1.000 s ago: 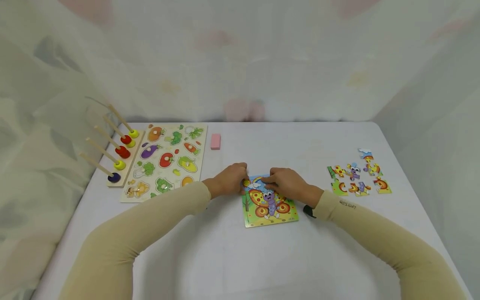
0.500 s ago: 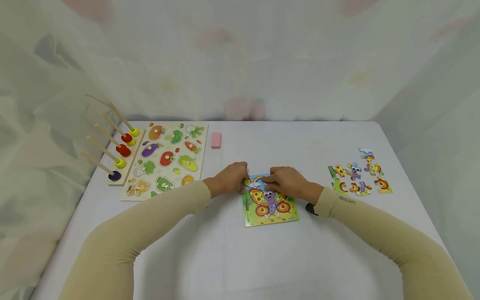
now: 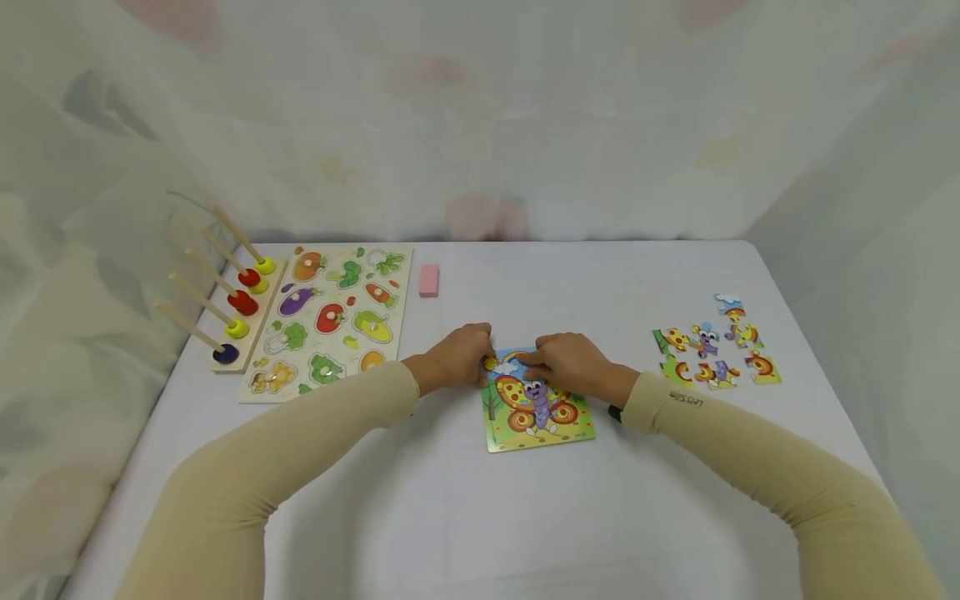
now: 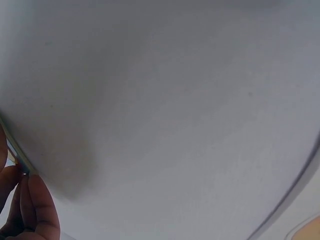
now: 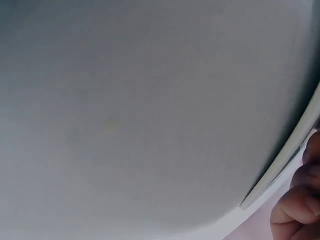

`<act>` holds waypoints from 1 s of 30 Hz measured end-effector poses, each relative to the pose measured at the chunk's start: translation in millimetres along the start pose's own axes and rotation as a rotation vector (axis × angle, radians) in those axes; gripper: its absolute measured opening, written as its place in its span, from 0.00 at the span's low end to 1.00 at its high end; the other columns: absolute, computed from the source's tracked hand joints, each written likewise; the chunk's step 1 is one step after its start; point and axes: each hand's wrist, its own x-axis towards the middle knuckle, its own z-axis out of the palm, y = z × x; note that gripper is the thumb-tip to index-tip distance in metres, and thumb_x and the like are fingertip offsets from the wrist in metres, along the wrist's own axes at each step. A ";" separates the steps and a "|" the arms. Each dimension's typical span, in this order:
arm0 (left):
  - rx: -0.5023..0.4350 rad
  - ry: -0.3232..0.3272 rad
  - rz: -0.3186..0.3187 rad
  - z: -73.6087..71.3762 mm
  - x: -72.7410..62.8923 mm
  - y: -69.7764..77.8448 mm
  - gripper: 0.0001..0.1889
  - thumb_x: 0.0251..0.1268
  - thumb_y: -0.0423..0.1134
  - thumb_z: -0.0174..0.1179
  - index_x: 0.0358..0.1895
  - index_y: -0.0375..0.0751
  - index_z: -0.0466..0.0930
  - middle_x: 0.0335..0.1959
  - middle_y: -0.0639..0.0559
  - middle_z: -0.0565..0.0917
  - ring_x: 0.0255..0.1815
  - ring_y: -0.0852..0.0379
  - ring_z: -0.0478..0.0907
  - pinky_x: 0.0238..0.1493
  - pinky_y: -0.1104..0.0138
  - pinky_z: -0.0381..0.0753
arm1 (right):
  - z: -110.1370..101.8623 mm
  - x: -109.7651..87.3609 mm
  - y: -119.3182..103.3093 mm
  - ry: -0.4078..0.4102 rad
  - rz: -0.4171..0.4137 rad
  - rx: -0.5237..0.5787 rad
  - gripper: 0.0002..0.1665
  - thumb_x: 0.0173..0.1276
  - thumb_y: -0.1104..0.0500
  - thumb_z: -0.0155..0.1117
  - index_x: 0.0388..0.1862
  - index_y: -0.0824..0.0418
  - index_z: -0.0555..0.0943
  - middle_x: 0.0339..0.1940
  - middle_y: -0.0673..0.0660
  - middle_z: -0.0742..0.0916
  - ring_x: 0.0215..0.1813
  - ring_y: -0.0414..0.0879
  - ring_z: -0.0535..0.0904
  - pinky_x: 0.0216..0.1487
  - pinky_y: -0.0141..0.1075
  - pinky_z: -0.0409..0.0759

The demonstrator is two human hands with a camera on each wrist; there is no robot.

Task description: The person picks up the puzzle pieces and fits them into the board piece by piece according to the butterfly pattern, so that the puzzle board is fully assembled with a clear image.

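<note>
A square butterfly jigsaw puzzle lies on the white table in the head view. At its upper left corner my left hand pinches the edge; the left wrist view shows the thumb and fingers meeting at the board's edge. My right hand lies over the upper right part, fingertips on the picture near the rainbow. Curled fingers show above the board's edge in the right wrist view. Whether they pinch a piece is hidden, as is the picture's upper right corner.
Several loose puzzle pieces lie to the right. A pink block stands behind the left hand. Further left are a vegetable peg puzzle and a wooden peg stand with coloured beads. Curtains enclose the table's back and sides.
Both hands keep their places on the butterfly puzzle. The whole head view shifts slightly; nothing else visibly moves.
</note>
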 end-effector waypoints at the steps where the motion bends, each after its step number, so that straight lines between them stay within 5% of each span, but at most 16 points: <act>1: -0.002 0.003 0.001 0.6 0.1 -0.6 0.21 0.47 0.41 0.75 0.45 0.34 0.86 0.40 0.49 0.78 0.39 0.58 0.72 0.47 0.67 0.77 | 0.1 0.1 0.3 -0.006 0.003 0.006 0.26 0.66 0.45 0.63 0.61 0.50 0.78 0.21 0.47 0.72 0.21 0.39 0.63 0.24 0.28 0.60; 5: -0.007 -0.001 -0.006 4.2 0.5 -3.6 0.22 0.47 0.41 0.75 0.46 0.35 0.86 0.40 0.49 0.78 0.39 0.58 0.73 0.48 0.68 0.78 | -5.2 -1.8 2.9 -0.017 0.036 0.041 0.26 0.68 0.44 0.61 0.62 0.51 0.78 0.24 0.46 0.75 0.23 0.39 0.66 0.27 0.29 0.63; 9: -0.019 0.001 -0.008 5.5 0.8 -4.8 0.22 0.46 0.41 0.76 0.46 0.35 0.86 0.40 0.49 0.78 0.39 0.58 0.73 0.48 0.68 0.77 | -25.9 -14.9 23.5 0.066 0.142 0.037 0.22 0.70 0.47 0.60 0.58 0.54 0.81 0.28 0.48 0.80 0.27 0.40 0.70 0.30 0.33 0.68; 18: -0.032 0.006 -0.049 0.0 -0.4 0.0 0.22 0.46 0.40 0.76 0.47 0.35 0.85 0.41 0.49 0.78 0.40 0.57 0.73 0.50 0.67 0.78 | -60.2 -88.5 142.5 0.238 0.568 0.047 0.23 0.70 0.52 0.60 0.56 0.67 0.79 0.34 0.64 0.85 0.30 0.52 0.76 0.29 0.42 0.74; 23: -0.025 0.003 -0.053 2.1 0.2 -0.5 0.22 0.46 0.40 0.76 0.47 0.35 0.85 0.42 0.49 0.78 0.41 0.57 0.73 0.50 0.67 0.77 | -70.6 -126.9 190.3 0.166 0.757 0.042 0.31 0.69 0.49 0.59 0.61 0.72 0.73 0.43 0.72 0.83 0.40 0.63 0.79 0.36 0.52 0.77; 30: -0.009 0.023 -0.034 4.7 0.0 0.0 0.22 0.46 0.41 0.76 0.47 0.36 0.86 0.41 0.49 0.77 0.40 0.57 0.72 0.49 0.67 0.78 | -78.9 -147.3 219.4 -0.018 0.727 0.079 0.40 0.65 0.51 0.64 0.66 0.75 0.64 0.48 0.80 0.77 0.49 0.71 0.74 0.48 0.59 0.74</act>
